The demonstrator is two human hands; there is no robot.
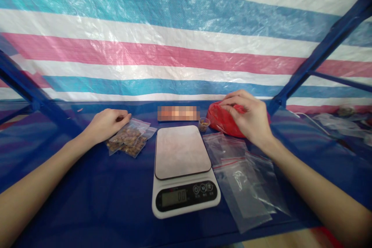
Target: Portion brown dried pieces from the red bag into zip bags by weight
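My left hand [112,124] has its fingers closed at the top edge of a clear zip bag [129,135] filled with small brown pieces, perhaps nuts. This bag lies over another filled bag [135,148]. At the red plastic bag [216,122], my right hand [250,114] is bent with thumb and fingers drawn together; what they pinch, if anything, is hidden. A small clear cup [204,124] with brown pieces stands beside the red bag. Between my hands is a white digital scale [183,153], its plate bare and its display reading 0.0.
Several flat, empty zip bags [247,186] overlap to the right of the scale. Behind it lies a blurred-out box-like item [178,113]. Blue metal posts [322,50] rise at both sides of the blue table [116,201]. A striped plastic sheet [174,54] hangs behind.
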